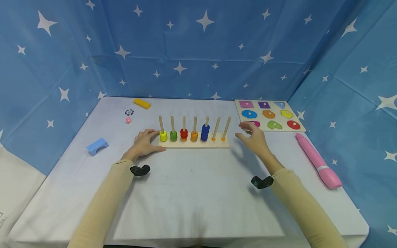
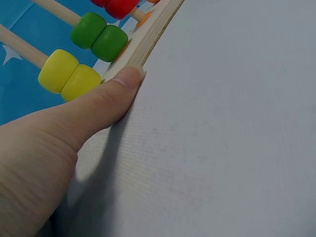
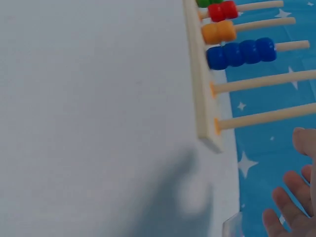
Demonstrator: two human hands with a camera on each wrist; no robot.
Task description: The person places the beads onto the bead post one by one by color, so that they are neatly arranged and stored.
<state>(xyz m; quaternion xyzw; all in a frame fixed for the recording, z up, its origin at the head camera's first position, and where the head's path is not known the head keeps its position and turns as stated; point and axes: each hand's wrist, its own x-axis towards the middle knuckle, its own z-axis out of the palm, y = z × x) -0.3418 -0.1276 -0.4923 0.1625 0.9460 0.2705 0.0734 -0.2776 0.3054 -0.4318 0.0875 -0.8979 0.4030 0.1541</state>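
Observation:
A wooden counting board (image 1: 195,145) stands mid-table with a row of upright pegs. Yellow beads (image 2: 69,74), green beads (image 2: 98,37), red beads (image 1: 184,134), orange beads (image 1: 194,136) and a taller blue bead stack (image 3: 242,53) sit on its pegs; the two rightmost pegs are bare. My left hand (image 1: 144,143) grips the board's left end, thumb along the front edge and fingers round the back. Off the board's right end, my right hand (image 1: 254,137) hovers above the table, fingers loosely bent and holding nothing.
A shape puzzle board (image 1: 255,107) lies at the back right, beyond my right hand. A pink folded umbrella (image 1: 316,160) lies along the right edge. To the left are a blue arch block (image 1: 97,145), a small pink piece (image 1: 128,120), a chip (image 1: 129,112) and a yellow block (image 1: 142,103).

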